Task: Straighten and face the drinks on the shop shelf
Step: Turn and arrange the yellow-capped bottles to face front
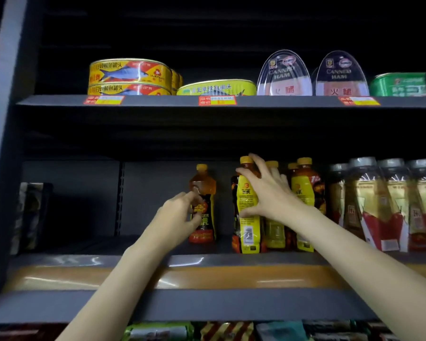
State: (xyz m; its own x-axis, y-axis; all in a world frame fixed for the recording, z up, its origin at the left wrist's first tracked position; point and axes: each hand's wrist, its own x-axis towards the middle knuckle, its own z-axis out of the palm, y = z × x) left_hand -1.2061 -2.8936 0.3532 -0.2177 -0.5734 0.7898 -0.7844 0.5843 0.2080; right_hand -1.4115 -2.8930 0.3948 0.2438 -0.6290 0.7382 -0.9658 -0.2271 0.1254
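On the middle shelf [133, 260] a lone bottle [202, 205] stands left of a bottle cluster [276, 207], with capped jars [384, 205] at the right. Fish tins [129, 77] and ham cans [312, 75] sit on the upper shelf [158, 101] above.

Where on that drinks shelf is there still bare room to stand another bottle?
Bare shelf floor lies between the dark packet at far left and the lone bottle the left hand holds. A narrow gap separates it from the bottle the right hand grips. Rightward, bottles stand packed.
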